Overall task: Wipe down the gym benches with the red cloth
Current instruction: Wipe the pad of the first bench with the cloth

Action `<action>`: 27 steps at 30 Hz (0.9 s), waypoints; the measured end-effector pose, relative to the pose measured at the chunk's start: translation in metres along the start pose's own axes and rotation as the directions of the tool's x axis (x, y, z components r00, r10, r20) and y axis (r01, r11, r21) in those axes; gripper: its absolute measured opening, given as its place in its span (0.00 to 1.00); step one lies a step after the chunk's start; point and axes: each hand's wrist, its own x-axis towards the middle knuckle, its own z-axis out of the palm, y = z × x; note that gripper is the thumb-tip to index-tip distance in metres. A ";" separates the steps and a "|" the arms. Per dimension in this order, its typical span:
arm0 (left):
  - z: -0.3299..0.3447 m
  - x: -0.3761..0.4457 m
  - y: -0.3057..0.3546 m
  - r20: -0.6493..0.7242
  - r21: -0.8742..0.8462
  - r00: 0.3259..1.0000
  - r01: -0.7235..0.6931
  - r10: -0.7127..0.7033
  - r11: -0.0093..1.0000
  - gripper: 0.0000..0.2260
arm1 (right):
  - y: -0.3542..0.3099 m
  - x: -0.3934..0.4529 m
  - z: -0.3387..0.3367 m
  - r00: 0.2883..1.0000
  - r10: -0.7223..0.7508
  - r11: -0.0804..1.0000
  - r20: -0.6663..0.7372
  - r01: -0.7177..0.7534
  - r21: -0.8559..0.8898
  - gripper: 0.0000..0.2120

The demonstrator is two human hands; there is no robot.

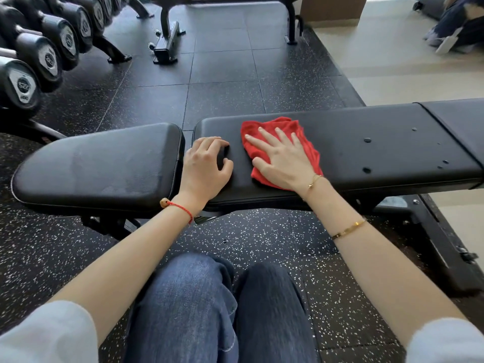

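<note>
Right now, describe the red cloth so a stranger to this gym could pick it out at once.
Start at the long black bench that runs across the middle of the view. On its longer pad, just right of the gap between the two pads, the right hand presses flat on the red cloth. It is the only bright red, crumpled thing on the black padding.

A row of dumbbells (39, 51) sits on a rack at left, above black speckled rubber floor tiles (222, 82); beige flooring (392, 66) lies right.
</note>
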 end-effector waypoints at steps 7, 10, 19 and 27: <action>-0.002 -0.001 0.000 0.000 -0.015 1.000 0.005 -0.005 1.000 0.14 | 0.026 -0.041 0.000 0.996 -0.043 0.999 -0.072 0.044 0.004 0.26; -0.001 -0.001 -0.001 0.013 -0.006 1.000 0.000 0.000 1.000 0.14 | 0.048 -0.038 -0.006 0.995 0.054 0.999 -0.084 -0.054 -0.001 0.26; 0.002 -0.001 -0.007 0.023 0.004 1.000 -0.014 0.014 1.000 0.14 | 0.037 -0.006 -0.009 0.977 0.215 0.976 -0.015 -0.214 0.028 0.25; 0.000 0.006 0.002 0.105 0.016 0.993 0.043 -0.045 0.999 0.15 | 0.042 -0.038 -0.009 0.993 0.106 0.993 -0.062 -0.102 0.051 0.25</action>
